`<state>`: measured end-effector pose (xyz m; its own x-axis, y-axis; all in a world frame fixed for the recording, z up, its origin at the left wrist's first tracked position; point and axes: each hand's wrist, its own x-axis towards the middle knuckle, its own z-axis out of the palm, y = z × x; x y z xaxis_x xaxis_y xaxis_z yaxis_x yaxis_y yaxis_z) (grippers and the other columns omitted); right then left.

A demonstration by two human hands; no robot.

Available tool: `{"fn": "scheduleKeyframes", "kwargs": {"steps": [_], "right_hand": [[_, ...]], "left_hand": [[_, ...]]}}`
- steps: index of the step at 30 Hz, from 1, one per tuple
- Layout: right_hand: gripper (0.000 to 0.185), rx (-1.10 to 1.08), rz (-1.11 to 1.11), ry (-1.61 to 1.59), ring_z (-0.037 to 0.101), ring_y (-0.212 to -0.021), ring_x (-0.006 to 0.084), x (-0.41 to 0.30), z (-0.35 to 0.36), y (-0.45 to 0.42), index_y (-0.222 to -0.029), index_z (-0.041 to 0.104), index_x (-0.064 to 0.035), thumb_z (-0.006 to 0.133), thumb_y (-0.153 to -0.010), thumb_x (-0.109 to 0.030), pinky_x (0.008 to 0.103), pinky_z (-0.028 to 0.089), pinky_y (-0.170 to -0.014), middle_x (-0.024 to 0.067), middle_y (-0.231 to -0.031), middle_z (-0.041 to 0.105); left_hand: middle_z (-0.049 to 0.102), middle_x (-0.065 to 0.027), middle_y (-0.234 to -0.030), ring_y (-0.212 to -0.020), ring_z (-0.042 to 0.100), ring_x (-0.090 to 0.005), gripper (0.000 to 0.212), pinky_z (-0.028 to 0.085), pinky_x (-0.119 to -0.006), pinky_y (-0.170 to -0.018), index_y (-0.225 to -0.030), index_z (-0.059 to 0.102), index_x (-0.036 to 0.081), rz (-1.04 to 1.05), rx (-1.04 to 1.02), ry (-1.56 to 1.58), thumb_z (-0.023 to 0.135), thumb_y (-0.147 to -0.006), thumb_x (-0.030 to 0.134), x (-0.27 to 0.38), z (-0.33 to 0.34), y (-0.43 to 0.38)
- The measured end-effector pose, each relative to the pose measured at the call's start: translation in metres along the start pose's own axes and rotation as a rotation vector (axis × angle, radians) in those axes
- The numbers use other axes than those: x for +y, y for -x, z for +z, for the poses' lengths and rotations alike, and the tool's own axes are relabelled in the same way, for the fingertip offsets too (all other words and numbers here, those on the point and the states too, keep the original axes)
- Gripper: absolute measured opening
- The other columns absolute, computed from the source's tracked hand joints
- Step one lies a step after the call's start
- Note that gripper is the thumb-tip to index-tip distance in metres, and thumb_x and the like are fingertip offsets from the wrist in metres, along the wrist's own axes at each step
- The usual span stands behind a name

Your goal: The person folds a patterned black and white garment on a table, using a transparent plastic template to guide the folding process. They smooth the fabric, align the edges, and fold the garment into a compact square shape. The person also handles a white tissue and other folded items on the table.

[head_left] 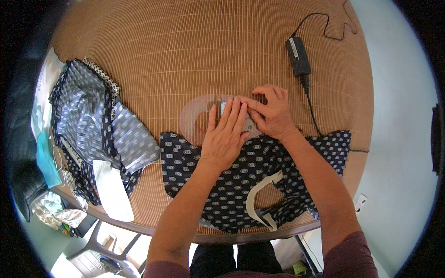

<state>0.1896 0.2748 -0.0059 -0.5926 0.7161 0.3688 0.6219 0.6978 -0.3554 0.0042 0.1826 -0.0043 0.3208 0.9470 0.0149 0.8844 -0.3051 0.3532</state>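
My left hand [225, 135] lies palm down with its fingers stretched over a curved, translucent, pink-tinted piece [189, 114], apparently plastic. Beside those fingers shows a small blue-edged label [223, 107]. My right hand [273, 113] is bent, its thumb and index finger against the piece near my left fingertips. Whether they pinch anything is hidden. Below both hands spreads a black fabric piece with a pale repeating print [229, 187], its upper edge meeting the translucent piece. A cream band [253, 198] curves around an opening in this fabric.
A bamboo mat [194, 45] covers the table. On the left lie a heap of printed fabric [83, 104], a white strip [113, 191] and a turquoise face mask [47, 160]. A black power adapter [298, 57] with its cord lies at right. A chair [104, 250] stands below the edge.
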Motion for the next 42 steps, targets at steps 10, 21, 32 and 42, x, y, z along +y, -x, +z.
{"fn": "scheduleKeyframes", "kwargs": {"steps": [10,21,32,42], "right_hand": [[0.026,0.005,0.312,-0.074,0.061,-0.104,0.0323,0.053,-0.051,0.039,-0.118,0.069,-0.0047,0.069,-0.092,-0.008,0.0397,0.053,-0.089,0.0148,-0.111,0.06],[0.04,-0.219,0.287,0.326,0.054,-0.124,0.0401,0.149,-0.146,0.077,-0.135,0.06,-0.0076,0.064,-0.096,-0.011,0.0469,0.045,-0.106,0.0198,-0.136,0.055],[0.068,-0.13,1.103,0.424,0.054,-0.129,0.0374,0.075,-0.163,0.214,-0.146,0.046,-0.0019,0.07,-0.096,-0.041,0.0431,0.043,-0.106,0.0247,-0.136,0.055],[0.048,-0.042,1.162,0.346,0.062,-0.092,0.0263,0.103,-0.169,0.258,-0.109,0.059,0.0004,0.074,-0.092,-0.042,0.0406,0.05,-0.081,0.0153,-0.101,0.061]], "left_hand": [[0.025,-0.0156,-0.167,-0.157,0.018,-0.0297,0.069,0.011,-0.054,-0.126,-0.158,0.032,0.003,-0.002,-0.042,-0.035,0.053,-0.102,0.035,0.001,0.0,-0.003],[0.024,-0.0156,-0.168,-0.157,0.017,-0.0298,0.068,0.011,-0.054,-0.126,-0.16,0.029,0.003,-0.02,-0.095,-0.029,0.051,-0.103,0.034,0.004,0.001,-0.005],[0.025,-0.0161,-0.167,-0.157,0.018,-0.0302,0.069,0.011,-0.054,-0.126,-0.158,0.032,0.003,-0.009,-0.053,-0.028,0.055,-0.101,0.033,0.0,-0.001,-0.003],[0.026,-0.017,-0.166,-0.155,0.022,-0.0323,0.068,0.015,-0.056,-0.124,-0.157,0.04,0.014,0.025,0.021,0.047,0.059,-0.098,0.042,-0.002,-0.001,-0.002]]}}
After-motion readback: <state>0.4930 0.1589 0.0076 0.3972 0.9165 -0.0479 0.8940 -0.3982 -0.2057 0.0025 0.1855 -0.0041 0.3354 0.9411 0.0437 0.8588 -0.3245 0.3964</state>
